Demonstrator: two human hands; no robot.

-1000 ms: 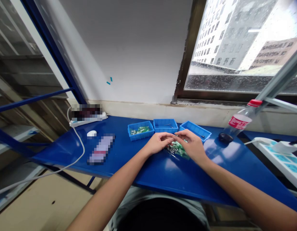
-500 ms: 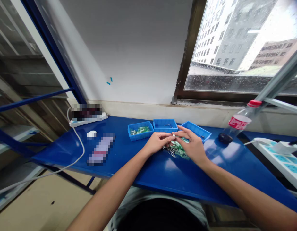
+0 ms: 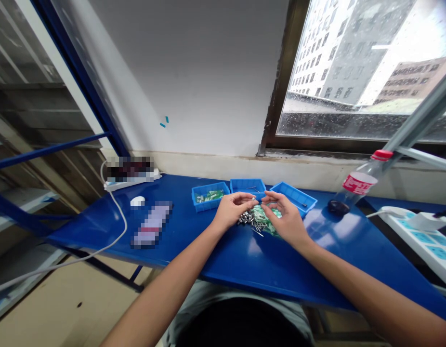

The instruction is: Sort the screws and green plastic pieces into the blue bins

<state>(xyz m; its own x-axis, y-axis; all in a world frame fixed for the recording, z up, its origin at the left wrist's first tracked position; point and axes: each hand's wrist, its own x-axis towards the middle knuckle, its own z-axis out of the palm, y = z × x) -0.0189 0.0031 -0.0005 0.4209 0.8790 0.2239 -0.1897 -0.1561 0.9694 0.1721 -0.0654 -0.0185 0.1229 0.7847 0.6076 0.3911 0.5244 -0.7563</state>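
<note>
My left hand (image 3: 233, 209) pinches a small white piece (image 3: 253, 199) between thumb and fingertips; its exact kind is too small to tell. My right hand (image 3: 283, 215) is just to the right, thumb and fingers apart, with nothing seen between them. Under and between both hands lies a pile of shiny metal screw-like pieces (image 3: 255, 223), one long thin one sticking out toward me. Beside it, partly behind my right hand, is a heap of green and whitish small pieces (image 3: 269, 222).
Behind the hands stand three blue bins: the left bin (image 3: 198, 206) holds green and white pieces, the middle bin (image 3: 247, 182) and right bin (image 3: 305, 198) a few thin metal pieces. A cola bottle (image 3: 359, 184), power strip (image 3: 425, 236), white mouse (image 3: 137, 201) and cable (image 3: 124, 221) surround them.
My hands have drawn apart. The white piece has gone left with my left hand, and my right fingers have come away from it. More of the pile shows between them.
</note>
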